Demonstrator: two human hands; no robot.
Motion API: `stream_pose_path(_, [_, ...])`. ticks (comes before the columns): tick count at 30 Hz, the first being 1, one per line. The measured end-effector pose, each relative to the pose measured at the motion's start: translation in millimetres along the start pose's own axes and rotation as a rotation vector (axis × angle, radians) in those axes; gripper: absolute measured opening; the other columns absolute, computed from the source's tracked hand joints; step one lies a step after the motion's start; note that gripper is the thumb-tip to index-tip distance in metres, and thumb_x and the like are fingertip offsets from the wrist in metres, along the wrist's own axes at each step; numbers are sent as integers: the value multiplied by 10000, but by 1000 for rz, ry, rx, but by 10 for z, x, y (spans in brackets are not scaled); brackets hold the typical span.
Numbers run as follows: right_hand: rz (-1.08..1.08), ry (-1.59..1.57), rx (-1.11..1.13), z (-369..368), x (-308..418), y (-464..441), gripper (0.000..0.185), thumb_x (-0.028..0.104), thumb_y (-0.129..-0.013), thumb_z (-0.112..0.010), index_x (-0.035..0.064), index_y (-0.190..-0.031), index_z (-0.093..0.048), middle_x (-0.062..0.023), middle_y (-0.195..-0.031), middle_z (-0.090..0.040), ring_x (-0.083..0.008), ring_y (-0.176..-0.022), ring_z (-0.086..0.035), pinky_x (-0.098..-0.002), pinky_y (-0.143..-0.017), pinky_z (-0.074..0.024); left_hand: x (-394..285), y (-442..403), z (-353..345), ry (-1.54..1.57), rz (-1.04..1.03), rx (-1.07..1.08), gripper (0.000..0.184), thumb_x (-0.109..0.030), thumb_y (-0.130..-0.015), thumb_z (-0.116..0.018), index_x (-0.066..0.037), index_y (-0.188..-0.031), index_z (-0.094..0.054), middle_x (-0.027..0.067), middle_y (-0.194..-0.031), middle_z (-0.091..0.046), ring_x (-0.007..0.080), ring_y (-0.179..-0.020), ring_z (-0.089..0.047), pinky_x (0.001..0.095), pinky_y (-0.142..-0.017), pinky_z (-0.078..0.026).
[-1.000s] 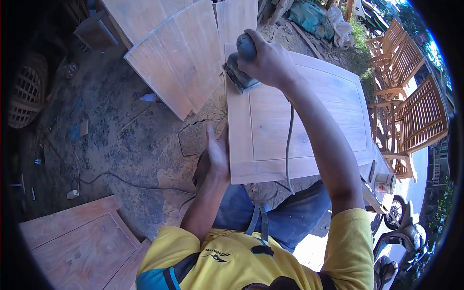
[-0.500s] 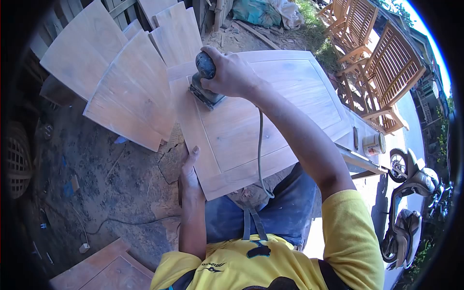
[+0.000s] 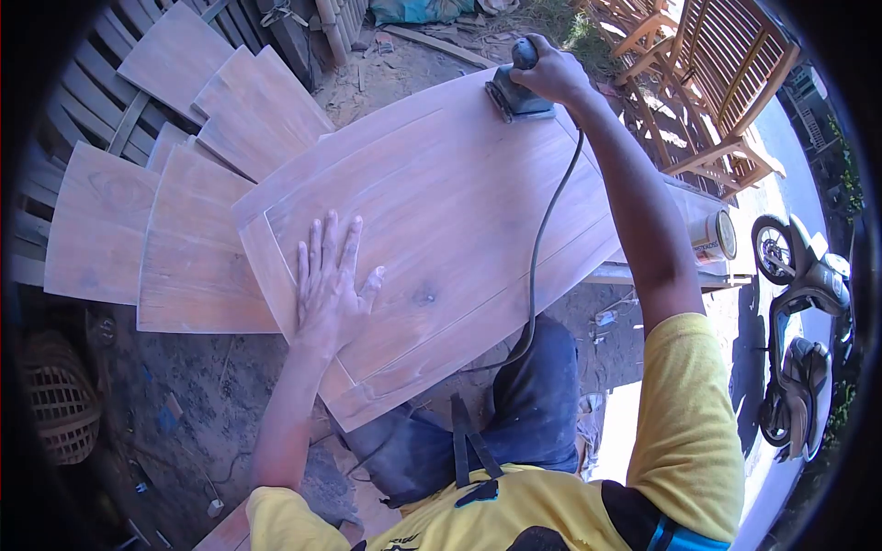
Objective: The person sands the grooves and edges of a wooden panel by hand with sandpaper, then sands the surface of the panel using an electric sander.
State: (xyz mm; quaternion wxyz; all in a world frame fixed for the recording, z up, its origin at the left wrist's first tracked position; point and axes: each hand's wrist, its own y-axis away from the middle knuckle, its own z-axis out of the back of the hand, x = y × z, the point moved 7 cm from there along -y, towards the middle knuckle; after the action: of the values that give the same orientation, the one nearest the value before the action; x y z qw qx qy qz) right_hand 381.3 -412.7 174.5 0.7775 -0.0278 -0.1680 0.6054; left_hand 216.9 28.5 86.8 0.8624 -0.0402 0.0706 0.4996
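A large wooden panel [image 3: 441, 220] with a framed border and one curved edge lies in front of me at a slant. My right hand [image 3: 551, 73] is wrapped round the top grip of an electric sander [image 3: 520, 96], which rests on the panel's far right part. From the sander a cord [image 3: 537, 266] runs down across the panel toward my lap. My left hand [image 3: 335, 280] lies flat on the panel's near left part, fingers spread, holding nothing.
Several more wooden panels [image 3: 197, 243] lean against a slatted fence [image 3: 96, 101] on the left. A tin can [image 3: 714, 236] stands on the bench at right. Wooden slatted chairs [image 3: 726, 69] and a motorcycle [image 3: 799, 285] are beyond. A woven basket [image 3: 60, 399] sits at lower left.
My right hand has moved the sander from the panel's left side to its far right. My left hand has gone from the panel's left edge onto its face. The view has shifted.
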Motion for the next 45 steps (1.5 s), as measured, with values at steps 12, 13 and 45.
stream_pose_path(12, [-260, -129, 32, 642, -1177, 1444, 886, 393, -848, -834, 266, -1618, -414, -314, -1166, -672, -527, -1017, -727, -574, -902, -591, -1291, -1674, -224, 21, 36, -4, 877, -534, -1041, -547, -148, -1748, -198, 180, -1809, -132, 417, -1670, -60, 617, -1335, -51])
stream_pose_path(13, [-313, -142, 44, 609, -1152, 1381, 889, 389, -849, -838, 266, -1620, -412, -321, -1172, -662, -530, -1021, -726, -574, -898, -595, -1391, -1648, -248, 33, -13, -22, 869, -514, -1031, -571, -174, -1747, -214, 177, -1806, -148, 415, -1668, -79, 624, -1333, -69])
stream_pose_path(45, [-90, -78, 415, -212, -688, -1507, 840, 437, -839, -776, 202, -1588, -479, -255, -1216, -757, -453, -1136, -729, -526, -982, -579, -1363, -1758, -281, 127, 70, 172, 943, -475, -948, -656, -282, -1752, -203, 153, -1815, -133, 424, -1665, -109, 640, -1323, -89])
